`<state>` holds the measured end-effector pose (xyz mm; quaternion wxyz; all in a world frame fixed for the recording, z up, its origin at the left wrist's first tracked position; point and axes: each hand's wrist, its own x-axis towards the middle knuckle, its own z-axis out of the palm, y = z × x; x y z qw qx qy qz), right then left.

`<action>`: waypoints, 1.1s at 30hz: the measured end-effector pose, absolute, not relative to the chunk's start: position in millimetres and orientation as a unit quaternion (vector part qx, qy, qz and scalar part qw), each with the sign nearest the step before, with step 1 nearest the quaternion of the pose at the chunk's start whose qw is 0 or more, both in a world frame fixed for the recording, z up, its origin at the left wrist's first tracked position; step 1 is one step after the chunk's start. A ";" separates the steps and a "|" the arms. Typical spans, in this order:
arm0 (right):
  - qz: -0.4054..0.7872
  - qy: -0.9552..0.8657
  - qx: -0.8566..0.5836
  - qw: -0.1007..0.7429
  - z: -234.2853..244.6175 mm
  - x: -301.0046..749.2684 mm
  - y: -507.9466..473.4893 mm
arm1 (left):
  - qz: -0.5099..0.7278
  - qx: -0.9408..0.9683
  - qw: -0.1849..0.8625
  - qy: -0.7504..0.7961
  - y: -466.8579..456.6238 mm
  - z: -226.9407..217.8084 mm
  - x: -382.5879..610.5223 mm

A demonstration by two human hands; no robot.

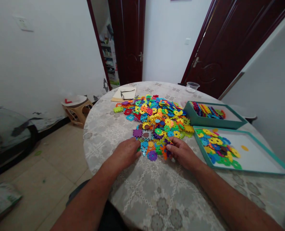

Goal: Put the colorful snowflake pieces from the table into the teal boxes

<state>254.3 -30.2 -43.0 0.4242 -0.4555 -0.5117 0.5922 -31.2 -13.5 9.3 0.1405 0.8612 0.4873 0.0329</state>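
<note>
A large heap of colourful plastic snowflake-shaped building pieces (154, 112) spreads over the middle of the table. My left hand (128, 152) rests at the heap's near left edge with its fingers curled in; a bit of green shows at the fingertips, and what they grip is hard to see. Pinched between the thumb and fingers of my right hand (182, 153) are purple plastic pieces (167, 147), with orange ones just beside them. Between the hands lie a purple round piece (152, 156) and several blue, orange and green ones.
On the right stand a teal box (192, 117) with rows of sorted pieces and its shallow lid (257, 157) holding loose discs. Glasses (127, 94) lie on a notepad (118, 93) at the back left. A clear plastic cup (192, 86) stands near the far edge.
</note>
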 end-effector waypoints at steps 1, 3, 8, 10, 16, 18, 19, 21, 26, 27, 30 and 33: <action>0.592 -0.514 -0.455 0.423 -43.0 254.4 -30.5 | 0.029 0.862 0.133 0.488 -13.9 7.6 -29.5; 0.589 -0.516 -0.457 0.421 -43.1 255.1 -30.6 | 0.025 0.863 0.122 0.490 -14.5 4.3 -26.7; 0.579 -0.523 -0.468 0.415 -44.5 259.1 -29.4 | 0.057 0.859 0.141 0.490 -12.8 5.9 -33.9; 0.578 -0.525 -0.468 0.414 -45.4 260.1 -28.9 | 0.082 0.852 0.156 0.493 -10.8 9.0 -43.2; 0.582 -0.530 -0.464 0.407 -45.5 259.7 -29.1 | 0.086 0.839 0.182 0.506 -9.7 12.4 -57.5; 0.584 -0.527 -0.465 0.406 -45.2 259.6 -29.5 | 0.097 0.852 0.170 0.486 -11.1 10.9 -51.6; 0.585 -0.525 -0.466 0.406 -45.2 259.5 -29.5 | 0.098 0.862 0.164 0.469 -11.8 9.7 -47.2; 0.587 -0.523 -0.464 0.408 -45.4 259.2 -29.3 | 0.087 0.883 0.154 0.434 -12.7 6.2 -37.7; 0.588 -0.526 -0.457 0.412 -46.1 258.8 -27.7 | 0.077 0.906 0.138 0.393 -10.1 -2.0 -22.9; 0.588 -0.528 -0.456 0.410 -46.2 258.8 -27.6 | 0.078 0.906 0.136 0.393 -9.0 -3.0 -22.1; 0.584 -0.534 -0.459 0.405 -46.7 258.9 -28.1 | 0.079 0.907 0.132 0.393 -5.3 -4.9 -22.2; 0.582 -0.530 -0.465 0.406 -47.6 258.8 -28.7 | 0.084 0.909 0.141 0.384 -1.4 -6.5 -23.1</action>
